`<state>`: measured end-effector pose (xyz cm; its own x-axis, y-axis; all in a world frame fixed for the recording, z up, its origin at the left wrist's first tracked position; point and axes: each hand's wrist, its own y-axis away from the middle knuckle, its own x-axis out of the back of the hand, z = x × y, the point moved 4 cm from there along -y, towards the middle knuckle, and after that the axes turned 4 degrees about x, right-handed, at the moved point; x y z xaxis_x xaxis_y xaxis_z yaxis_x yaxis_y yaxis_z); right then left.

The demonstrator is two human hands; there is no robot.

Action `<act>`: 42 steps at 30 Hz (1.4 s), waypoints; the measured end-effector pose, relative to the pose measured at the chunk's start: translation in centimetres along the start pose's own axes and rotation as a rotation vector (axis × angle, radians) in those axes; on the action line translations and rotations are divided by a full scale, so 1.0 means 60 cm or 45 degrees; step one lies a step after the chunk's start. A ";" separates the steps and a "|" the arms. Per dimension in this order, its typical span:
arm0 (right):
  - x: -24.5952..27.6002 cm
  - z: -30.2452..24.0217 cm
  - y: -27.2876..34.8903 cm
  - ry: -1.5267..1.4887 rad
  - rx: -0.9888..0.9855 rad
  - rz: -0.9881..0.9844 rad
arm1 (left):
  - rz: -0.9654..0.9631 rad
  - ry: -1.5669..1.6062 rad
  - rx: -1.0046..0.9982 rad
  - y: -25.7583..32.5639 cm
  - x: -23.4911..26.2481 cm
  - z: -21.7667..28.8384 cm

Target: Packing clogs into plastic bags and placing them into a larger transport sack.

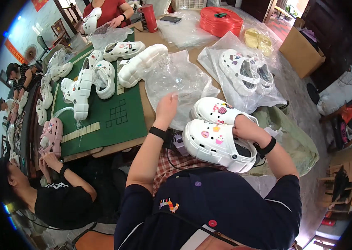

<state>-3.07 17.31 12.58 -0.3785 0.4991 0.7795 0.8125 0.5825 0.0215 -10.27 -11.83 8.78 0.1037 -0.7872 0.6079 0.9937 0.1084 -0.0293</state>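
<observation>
A pair of white clogs with colourful charms is in front of me, a near clog (196,143) and a far clog (204,109) side by side. My right hand (246,127) grips the pair, its fingers partly hidden between and inside the shoes. To their left my left hand (166,109) is closed at the near edge of a clear plastic bag (174,79), seemingly pinching it; the fingertips are partly hidden. The bag lies loosely spread on the table. Just beyond the held pair, another pair of white clogs (238,73) lies in clear plastic.
Several white clogs (82,91) lie on the green mat (126,123) to the left. A red twine roll (221,21) sits at the back. At left a co-worker (63,200) handles a pink clog (51,135); another person (115,12) works across the table. A cardboard box (301,52) stands at right.
</observation>
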 end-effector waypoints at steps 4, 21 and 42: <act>-0.006 0.000 0.000 -0.114 -0.124 -0.076 | -0.031 0.164 -0.275 -0.003 0.010 0.016; 0.020 -0.035 -0.078 -0.192 -0.008 0.259 | -0.018 -0.027 -0.602 0.083 0.066 0.072; -0.034 -0.002 -0.076 -0.179 -0.385 0.486 | 0.298 0.697 -0.140 0.123 -0.032 -0.043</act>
<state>-5.95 13.56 10.94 -0.0685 0.7339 0.6758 0.9887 0.1404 -0.0522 -3.03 -11.08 5.35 0.2982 -0.9512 0.0794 0.9374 0.2761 -0.2123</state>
